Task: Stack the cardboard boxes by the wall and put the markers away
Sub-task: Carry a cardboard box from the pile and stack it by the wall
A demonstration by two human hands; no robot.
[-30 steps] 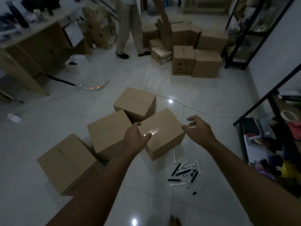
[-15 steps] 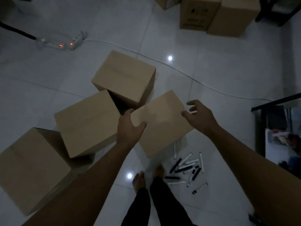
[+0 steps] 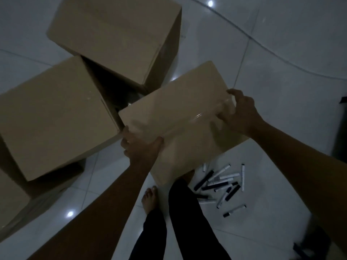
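A closed cardboard box (image 3: 174, 113) sits tilted at the centre of the head view. My left hand (image 3: 140, 147) clamps its near-left corner. My right hand (image 3: 238, 111) grips its right edge. Two more closed boxes rest on the white tiles: one at far centre (image 3: 116, 34) and one at left (image 3: 54, 117), both close to the held box. A fourth box (image 3: 11, 199) shows partly at the lower left edge. Several black and white markers (image 3: 221, 184) lie scattered on the floor below my right forearm, just right of the box.
My bare foot (image 3: 149, 197) and dark trouser legs (image 3: 180, 222) stand right under the held box. A thin white cable (image 3: 266, 47) curves over the tiles at upper right. A dark shelf edge (image 3: 341, 128) sits at the far right. Dark objects lie at the bottom right corner.
The camera has tipped down and closer over the boxes. Both hands went from hovering at the middle box's sides to gripping it, and the box now sits tilted.
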